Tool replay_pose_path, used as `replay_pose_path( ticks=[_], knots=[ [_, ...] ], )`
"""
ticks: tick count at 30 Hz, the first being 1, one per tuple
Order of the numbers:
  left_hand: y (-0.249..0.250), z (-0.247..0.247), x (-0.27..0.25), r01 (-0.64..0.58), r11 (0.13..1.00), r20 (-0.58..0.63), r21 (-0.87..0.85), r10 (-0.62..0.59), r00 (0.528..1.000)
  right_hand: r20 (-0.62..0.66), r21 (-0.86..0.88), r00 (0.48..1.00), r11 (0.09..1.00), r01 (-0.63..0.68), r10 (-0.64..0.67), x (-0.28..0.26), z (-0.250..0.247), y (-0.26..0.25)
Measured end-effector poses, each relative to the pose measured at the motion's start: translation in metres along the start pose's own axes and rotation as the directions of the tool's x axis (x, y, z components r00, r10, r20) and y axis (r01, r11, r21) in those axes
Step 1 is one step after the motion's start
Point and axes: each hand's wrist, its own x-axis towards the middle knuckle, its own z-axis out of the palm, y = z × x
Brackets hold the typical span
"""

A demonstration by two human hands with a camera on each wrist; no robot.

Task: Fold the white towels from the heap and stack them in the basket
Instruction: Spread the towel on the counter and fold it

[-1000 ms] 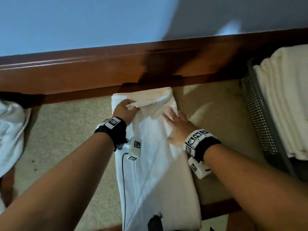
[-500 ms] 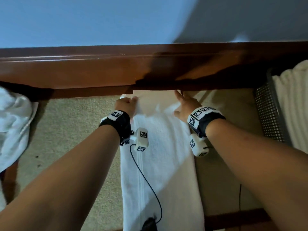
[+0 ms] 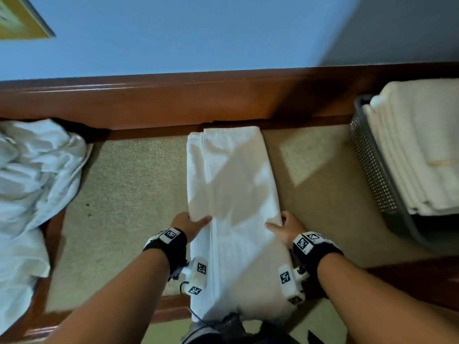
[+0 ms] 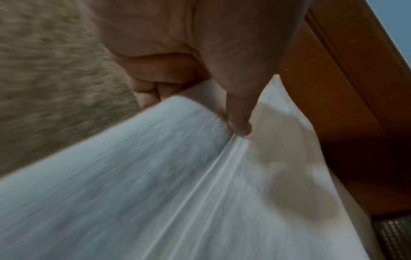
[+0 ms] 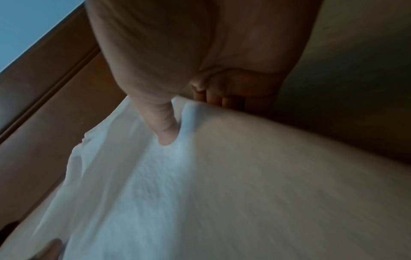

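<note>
A long white towel (image 3: 231, 184), folded lengthwise into a strip, lies on the tan surface and reaches the wooden rail. My left hand (image 3: 190, 225) grips its left edge about halfway down, thumb on top and fingers curled underneath; the left wrist view shows the same pinch, thumb (image 4: 239, 121) over the towel (image 4: 177, 184). My right hand (image 3: 285, 227) grips the right edge the same way, and in the right wrist view its thumb (image 5: 165, 130) presses into the towel (image 5: 200, 193). The heap of white towels (image 3: 32, 175) lies at the left. The grey mesh basket (image 3: 372, 170) stands at the right.
Several folded cream towels (image 3: 419, 145) are stacked in the basket. A dark wooden rail (image 3: 198, 100) runs along the far edge below a blue wall. Tan surface (image 3: 129, 194) shows between the heap and the strip, and between the strip and the basket.
Both hands moved back from the towel's far end to its middle and took hold of the side edges. The far end now lies flat against the rail.
</note>
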Motion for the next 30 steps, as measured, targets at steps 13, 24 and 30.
replay_pose_path(
  ticks=[13,24,30],
  knots=[
    [-0.125,0.115,-0.184,0.112,0.967,0.066,-0.228,-0.099,0.993,0.280,0.109,0.960,0.993,-0.040,0.008,-0.162,0.029,0.168],
    [-0.146,0.193,-0.307,0.077,0.781,-0.033,-0.619,-0.124,0.992,0.149,-0.106,0.947,0.948,0.300,-0.284,-0.248,-0.007,0.222],
    [-0.129,0.181,-0.343,-0.032,0.695,-0.096,-0.719,-0.054,0.994,0.057,-0.098,0.936,0.931,0.352,-0.347,-0.274,-0.028,0.222]
  ],
)
